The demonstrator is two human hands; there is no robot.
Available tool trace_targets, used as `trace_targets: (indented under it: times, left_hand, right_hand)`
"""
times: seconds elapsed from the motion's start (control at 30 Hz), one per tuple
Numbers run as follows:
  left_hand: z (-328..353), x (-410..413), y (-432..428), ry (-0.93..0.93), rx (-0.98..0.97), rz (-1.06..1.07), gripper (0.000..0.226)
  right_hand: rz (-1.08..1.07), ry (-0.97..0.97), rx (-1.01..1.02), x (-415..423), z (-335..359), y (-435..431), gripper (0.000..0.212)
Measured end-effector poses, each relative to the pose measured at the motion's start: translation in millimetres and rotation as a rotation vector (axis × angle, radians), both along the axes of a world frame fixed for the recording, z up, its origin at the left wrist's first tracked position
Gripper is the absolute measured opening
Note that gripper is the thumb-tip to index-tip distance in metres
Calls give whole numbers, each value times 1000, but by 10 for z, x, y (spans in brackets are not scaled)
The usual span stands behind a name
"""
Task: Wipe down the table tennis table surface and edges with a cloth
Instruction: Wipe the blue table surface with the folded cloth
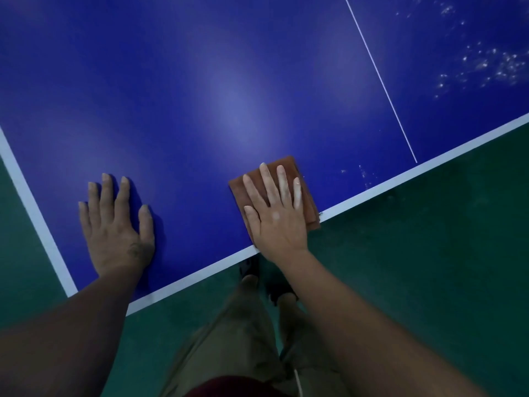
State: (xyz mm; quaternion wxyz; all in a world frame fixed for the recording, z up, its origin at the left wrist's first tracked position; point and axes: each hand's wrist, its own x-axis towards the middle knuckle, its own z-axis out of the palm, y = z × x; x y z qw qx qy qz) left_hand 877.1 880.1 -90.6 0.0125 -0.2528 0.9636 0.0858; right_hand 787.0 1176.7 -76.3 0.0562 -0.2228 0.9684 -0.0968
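Rust-brown cloth (289,162), folded into a flat pad, lies under the right hand (274,216), whose fingers are straight and spread while the palm presses it onto the blue tabletop (229,81). The pad sits at the near edge; its corner at the hand's four o'clock overlaps the white edge line (400,179) and juts slightly past the rim. At the right hand's nine o'clock, well apart, the left hand (114,224) rests flat on bare blue with fingers spread, holding nothing; it looks like a brace. Outward, at the cloth's three o'clock, a few pale specks (363,176) lie near the edge line. Just past them a thin white centre line (380,81) meets that edge. Beyond it, at the frame's two o'clock, a denser scatter of white spots (486,64) marks the surface. Green floor (429,253), khaki trousers (243,325) and dark shoes (249,266) fill the six o'clock side. The step in hand appears to be wiping the near strip of this half. The next move calls for sliding the pad toward three o'clock under even, flat pressure over the specks. After that comes a longer reach across the centre line to the spots, which probably means moving the bracing hand or stepping sideways. The rim itself would need the cloth wrapped over it.
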Motion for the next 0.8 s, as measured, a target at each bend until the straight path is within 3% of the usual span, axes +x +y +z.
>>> trace_targets:
  times: [0.13, 0.27, 0.47, 0.67, 0.8]
  left_hand:
    - [20, -9, 75, -17, -11, 10, 69]
    - [90, -277, 503, 55, 49, 174, 64]
    - [261, -1063, 1731, 209, 223, 22, 55]
    - [235, -1592, 2705, 201, 325, -58, 56]
    - [109, -1602, 3045, 73, 150, -96, 64]
  right_hand:
    - [-2, 19, -56, -302, -14, 436, 61]
    - [-147, 39, -9, -799, 16, 1162, 61]
    - [-251, 26, 75, -913, 75, 1167, 62]
    - [-42, 60, -36, -635, -53, 1062, 61]
    - [8, 100, -40, -983, -83, 1689, 60]
